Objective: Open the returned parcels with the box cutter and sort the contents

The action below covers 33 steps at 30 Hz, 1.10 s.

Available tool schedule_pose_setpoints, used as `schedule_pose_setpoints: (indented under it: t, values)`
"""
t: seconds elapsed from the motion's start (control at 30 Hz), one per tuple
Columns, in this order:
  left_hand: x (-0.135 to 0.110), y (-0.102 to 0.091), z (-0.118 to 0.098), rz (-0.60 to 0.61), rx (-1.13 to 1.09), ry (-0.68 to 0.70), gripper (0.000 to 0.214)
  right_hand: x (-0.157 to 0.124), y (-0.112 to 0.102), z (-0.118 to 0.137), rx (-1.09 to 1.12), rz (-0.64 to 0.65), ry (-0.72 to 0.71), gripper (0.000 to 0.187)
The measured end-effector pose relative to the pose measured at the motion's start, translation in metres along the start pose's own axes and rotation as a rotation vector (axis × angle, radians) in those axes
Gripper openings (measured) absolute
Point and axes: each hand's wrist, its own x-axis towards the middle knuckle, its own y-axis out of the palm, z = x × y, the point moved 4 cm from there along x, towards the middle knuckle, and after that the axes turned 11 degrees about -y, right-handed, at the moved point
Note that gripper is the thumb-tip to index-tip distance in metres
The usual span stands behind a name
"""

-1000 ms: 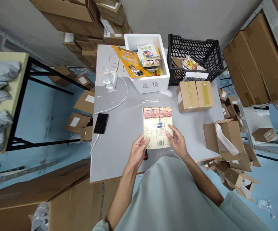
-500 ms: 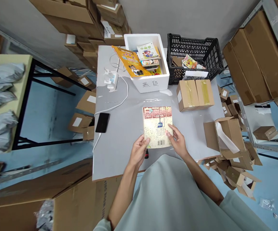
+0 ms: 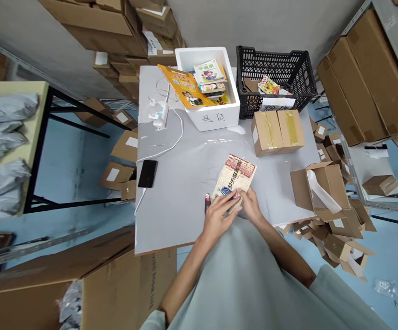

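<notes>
A paperback book (image 3: 235, 176) with a cream and red cover and dark Chinese lettering lies turned at a slant near the table's front edge. My left hand (image 3: 219, 213) reaches over its lower part, fingers across the cover. At the lower right corner, my right hand (image 3: 251, 207) grips the book, its fingers meeting those of the left. The lower edge is hidden by my hands. Just left of the book is a small red and black tool (image 3: 207, 201), partly covered by my left hand.
On the grey table (image 3: 178, 201) are a phone (image 3: 147, 173) on a white cable, a power strip (image 3: 162, 114), a white foam box (image 3: 216, 120) of books, a black crate (image 3: 274, 64) and two taped cartons (image 3: 278, 133). An open carton (image 3: 323, 190) stands at the right edge.
The book has gone from its barcoded back cover to its titled front, and now slants to the right. My left hand has moved rightward over it, close to my right hand.
</notes>
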Motion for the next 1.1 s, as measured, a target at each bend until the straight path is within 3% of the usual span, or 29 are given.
schedule_pose_setpoints:
  t: [0.07, 0.17, 0.23, 0.33, 0.43, 0.57, 0.7, 0.8, 0.9, 1.0, 1.1]
  values:
    - [0.005, -0.013, -0.001, -0.058, -0.001, 0.021, 0.038, 0.003, -0.015, 0.0, 0.06, 0.002, 0.054, 0.047]
    - [0.016, -0.04, 0.011, -0.263, -0.062, -0.048, 0.062, 0.004, -0.034, 0.008, 0.114, 0.048, 0.095, 0.045]
    - [0.025, -0.046, 0.024, -0.18, -0.17, -0.185, 0.075, 0.004, -0.042, 0.014, 0.121, 0.074, 0.113, 0.044]
    - [0.028, -0.037, 0.035, 0.145, -0.305, -0.367, 0.074, 0.005, -0.046, 0.02, 0.117, 0.078, 0.129, 0.045]
    - [0.023, -0.025, 0.035, 0.306, -0.354, -0.405, 0.065, 0.007, -0.047, 0.023, 0.114, 0.082, 0.102, 0.048]
    - [0.02, -0.018, 0.032, 0.296, -0.401, -0.37, 0.058, 0.007, -0.047, 0.024, 0.085, 0.118, 0.053, 0.053]
    - [0.033, -0.027, 0.028, 0.201, -0.373, -0.329, 0.064, 0.011, -0.043, 0.015, 0.045, 0.299, 0.131, 0.062]
    - [0.049, -0.042, 0.017, 0.133, -0.305, -0.309, 0.072, 0.022, -0.034, 0.013, 0.024, 0.421, 0.184, 0.067]
    - [0.073, -0.058, -0.003, 0.128, -0.278, -0.271, 0.072, 0.05, -0.022, 0.026, 0.059, 0.426, 0.111, 0.064]
    - [0.111, -0.072, -0.035, 0.15, -0.346, -0.192, 0.071, 0.095, -0.003, 0.05, 0.088, 0.398, 0.007, 0.065]
    - [0.164, -0.087, -0.08, 0.137, -0.4, -0.068, 0.07, 0.157, 0.024, 0.084, 0.129, 0.327, -0.097, 0.064]
